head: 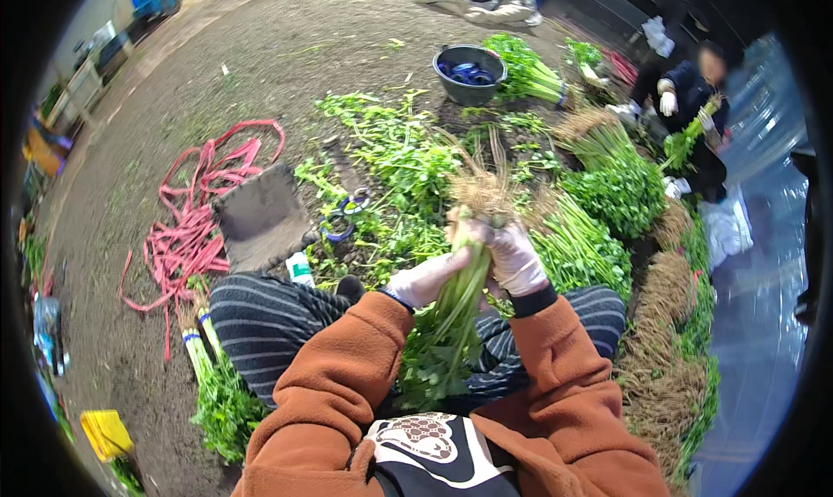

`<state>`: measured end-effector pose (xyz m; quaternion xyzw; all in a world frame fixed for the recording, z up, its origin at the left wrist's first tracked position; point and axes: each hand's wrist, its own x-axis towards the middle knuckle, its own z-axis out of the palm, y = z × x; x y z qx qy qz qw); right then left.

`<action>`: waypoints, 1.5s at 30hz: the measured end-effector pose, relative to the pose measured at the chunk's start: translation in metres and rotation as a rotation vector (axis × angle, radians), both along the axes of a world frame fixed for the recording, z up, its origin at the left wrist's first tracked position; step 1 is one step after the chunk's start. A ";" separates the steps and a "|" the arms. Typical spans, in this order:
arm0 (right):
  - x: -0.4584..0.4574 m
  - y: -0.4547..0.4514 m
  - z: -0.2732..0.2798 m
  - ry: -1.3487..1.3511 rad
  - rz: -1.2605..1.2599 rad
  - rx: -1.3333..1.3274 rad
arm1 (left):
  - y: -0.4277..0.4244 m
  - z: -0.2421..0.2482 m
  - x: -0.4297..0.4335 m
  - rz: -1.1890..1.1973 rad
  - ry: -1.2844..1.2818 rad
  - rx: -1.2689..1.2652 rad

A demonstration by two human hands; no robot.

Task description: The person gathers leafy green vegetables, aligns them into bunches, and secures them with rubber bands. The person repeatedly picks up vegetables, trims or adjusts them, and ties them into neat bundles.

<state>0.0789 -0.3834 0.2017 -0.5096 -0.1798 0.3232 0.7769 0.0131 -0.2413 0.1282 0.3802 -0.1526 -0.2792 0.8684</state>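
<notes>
Both my hands wear pale gloves. My left hand [426, 279] wraps around the stalks of a bunch of leafy celery [461, 302], just below the root end. On the other side, my right hand [517, 257] grips the same bunch near its tangled brown roots [483, 194]. The roots point away from me, and the leaves hang over my lap. Behind the bunch, loose celery stalks and leaves [413, 165] cover the soil. A roll of purple tape [338, 227] lies among the trimmings to the left. More celery [579, 243] is heaped beside my right knee.
Pink strapping [195, 217] lies tangled at left, beside a worn grey board-like piece [263, 217]. Tied bunches [215, 380] rest by my left knee. A black bucket [470, 74] stands ahead. Rooted celery [664, 347] lines the right, near plastic sheeting [758, 302] and another person [690, 107].
</notes>
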 end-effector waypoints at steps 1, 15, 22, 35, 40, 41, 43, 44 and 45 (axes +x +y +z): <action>0.009 0.003 -0.015 -0.093 0.003 0.111 | -0.004 -0.012 0.004 0.099 0.075 -0.005; 0.003 0.051 -0.007 -0.887 -0.656 -0.518 | -0.049 -0.026 0.041 1.379 -0.403 0.545; 0.012 0.055 -0.031 -0.850 -0.525 -0.422 | -0.041 -0.031 0.035 1.153 -0.168 0.310; 0.035 0.005 -0.017 -0.305 -0.076 -0.142 | -0.021 0.041 -0.008 0.481 -0.061 0.179; 0.017 0.010 0.002 -0.445 -0.101 -0.204 | -0.035 0.053 -0.020 0.689 -0.108 0.263; 0.026 0.007 -0.003 -0.463 -0.114 -0.246 | -0.034 0.060 -0.022 0.709 -0.085 0.321; 0.014 0.012 0.007 -0.373 -0.093 -0.237 | -0.025 0.069 -0.031 0.688 -0.089 0.306; 0.006 0.017 0.011 -0.343 -0.074 -0.147 | -0.017 0.069 -0.032 0.661 -0.069 0.309; -0.005 0.022 0.014 -0.308 -0.056 -0.062 | -0.011 0.069 -0.035 0.631 -0.045 0.308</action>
